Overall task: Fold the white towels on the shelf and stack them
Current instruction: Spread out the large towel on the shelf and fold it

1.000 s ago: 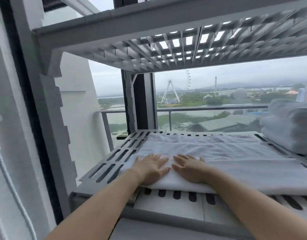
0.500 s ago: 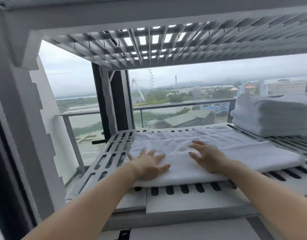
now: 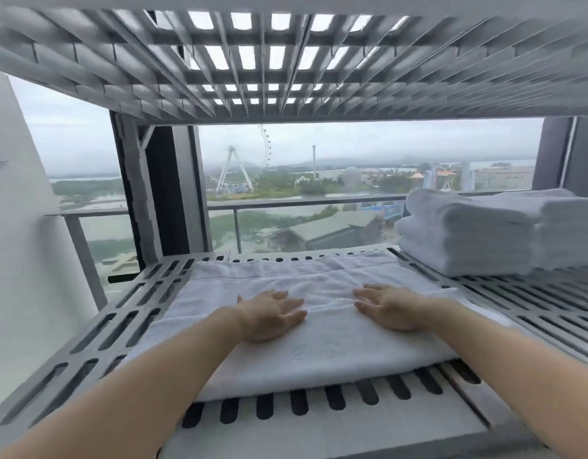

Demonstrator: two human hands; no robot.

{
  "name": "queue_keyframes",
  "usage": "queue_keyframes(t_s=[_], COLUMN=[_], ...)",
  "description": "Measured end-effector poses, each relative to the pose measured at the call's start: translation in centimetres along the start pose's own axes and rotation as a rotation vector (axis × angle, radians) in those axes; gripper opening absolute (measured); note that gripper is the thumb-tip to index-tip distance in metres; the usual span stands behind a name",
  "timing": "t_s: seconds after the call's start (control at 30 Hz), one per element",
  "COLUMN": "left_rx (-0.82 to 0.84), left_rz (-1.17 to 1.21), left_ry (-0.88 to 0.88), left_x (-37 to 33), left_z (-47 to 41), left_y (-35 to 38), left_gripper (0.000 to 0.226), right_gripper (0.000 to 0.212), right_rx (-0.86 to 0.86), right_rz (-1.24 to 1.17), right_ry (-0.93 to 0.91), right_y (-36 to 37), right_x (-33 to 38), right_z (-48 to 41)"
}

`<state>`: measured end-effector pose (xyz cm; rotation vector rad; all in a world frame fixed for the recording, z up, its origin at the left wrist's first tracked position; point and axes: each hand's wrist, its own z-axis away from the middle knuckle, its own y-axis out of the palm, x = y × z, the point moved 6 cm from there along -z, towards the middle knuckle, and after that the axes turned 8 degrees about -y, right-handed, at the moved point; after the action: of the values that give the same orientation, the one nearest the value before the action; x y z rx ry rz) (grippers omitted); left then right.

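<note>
Taking the partly folded white towel (image 3: 319, 346) as the reference, a pale wall panel (image 3: 17, 276) stands far to its left. The grey slotted shelf (image 3: 97, 332) that carries it shows bare slots just left of its edge. Behind the towel's left corner rises a dark window post (image 3: 166, 193), and further behind the towel, beyond the glass, a balcony railing (image 3: 302, 203) runs across a hazy landscape. The towel lies flat across the left and middle of the shelf, folded into a thick layered rectangle whose near edge lies over the shelf's front row of slots. The left hand (image 3: 269, 314) rests palm down on the towel's left-centre, fingers straight and close together, pointing away and to the right. The right hand (image 3: 390, 306) lies palm down on the towel's right-centre, fingers straight and lightly spread, pointing leftward. The two hands are apart with bare cloth between them, and neither grips the fabric. To the right of the towel and further back, apart from it, a stack of folded white towels (image 3: 468, 233) sits on the same shelf. It looks like three layers, though the folds blur together. Above the towel spans the underside of an upper grid shelf (image 3: 286, 61).
</note>
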<state>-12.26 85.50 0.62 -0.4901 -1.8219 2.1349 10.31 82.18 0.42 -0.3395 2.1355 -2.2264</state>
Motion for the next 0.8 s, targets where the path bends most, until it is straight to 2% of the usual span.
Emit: queue_keyframes(t_s=[0.27, 0.37, 0.53, 0.8], left_rx=[-0.007, -0.026, -0.041, -0.104], left_rz=[-0.048, -0.027, -0.004, 0.053], left_ry=[-0.079, -0.107, -0.152, -0.294], left_x=[-0.5, -0.1, 0.4, 4.8], left_z=[-6.2, -8.8, -12.8, -16.4], left_y=[-0.7, -0.7, -1.3, -2.2], left_gripper=[0.058, 0.058, 0.057, 0.051], right_gripper=[0.06, 0.054, 0.042, 0.058], right_rx=[0.067, 0.029, -0.02, -0.047], right_rz=[0.049, -0.048, -0.054, -0.054], right_ry=[-0.088, -0.117, -0.148, -0.151], right_y=[-0.5, -1.2, -2.1, -1.4], right_x=[-1.6, -2.2, -3.0, -4.5], right_z=[-6.3, -9.0, -13.0, -16.6])
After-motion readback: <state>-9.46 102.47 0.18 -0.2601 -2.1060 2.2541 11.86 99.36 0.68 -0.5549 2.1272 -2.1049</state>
